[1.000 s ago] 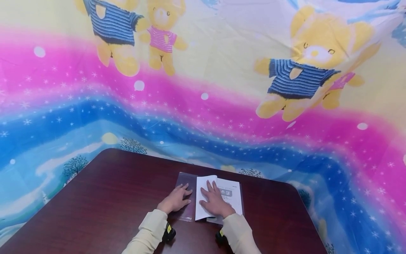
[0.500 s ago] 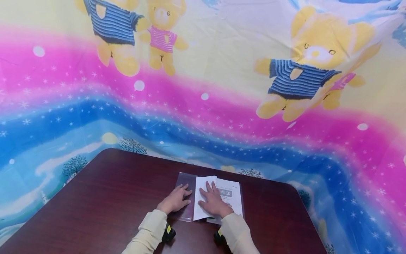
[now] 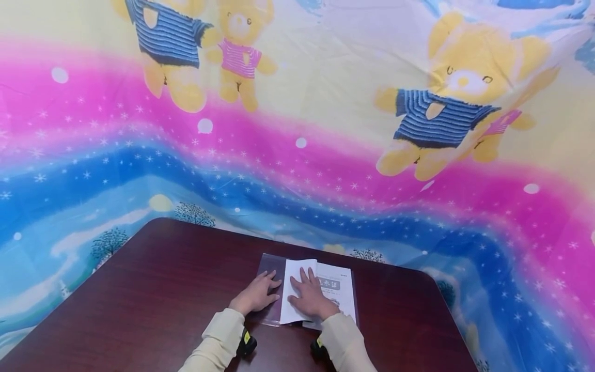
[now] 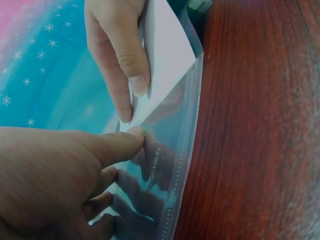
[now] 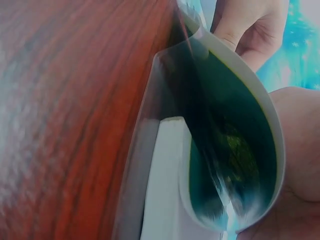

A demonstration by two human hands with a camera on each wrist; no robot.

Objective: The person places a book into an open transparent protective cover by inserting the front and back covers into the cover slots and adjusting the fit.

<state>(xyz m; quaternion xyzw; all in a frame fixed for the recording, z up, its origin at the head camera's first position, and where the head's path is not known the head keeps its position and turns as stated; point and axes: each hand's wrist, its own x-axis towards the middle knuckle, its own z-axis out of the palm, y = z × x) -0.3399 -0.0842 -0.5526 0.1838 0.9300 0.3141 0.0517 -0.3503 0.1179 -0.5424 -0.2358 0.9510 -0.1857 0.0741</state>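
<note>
A book [image 3: 345,302] lies on the table with its printed first page showing on the right. Its cover [image 3: 289,311] is bent back to the left, white inner side up. In the right wrist view the cover's green outer side [image 5: 250,120] curves in a loop beside the thick page block [image 5: 165,175]. My right hand [image 3: 310,298] presses the white side with fingers spread. Under the book, a clear plastic book cover [image 3: 268,316] sticks out at the left, where my left hand [image 3: 254,294] rests on it, thumb [image 4: 122,145] by the white cover's edge.
The dark red wooden table [image 3: 153,294] extends around the book on every side. Behind it hangs a cloth [image 3: 297,191] printed with bears and snowflakes. Black wrist cameras [image 3: 246,343] sit under both cuffs.
The right hand has slid slightly left, and the white cover's left edge has moved left with it over the plastic. More of the printed page shows. The left hand stays in place.
</note>
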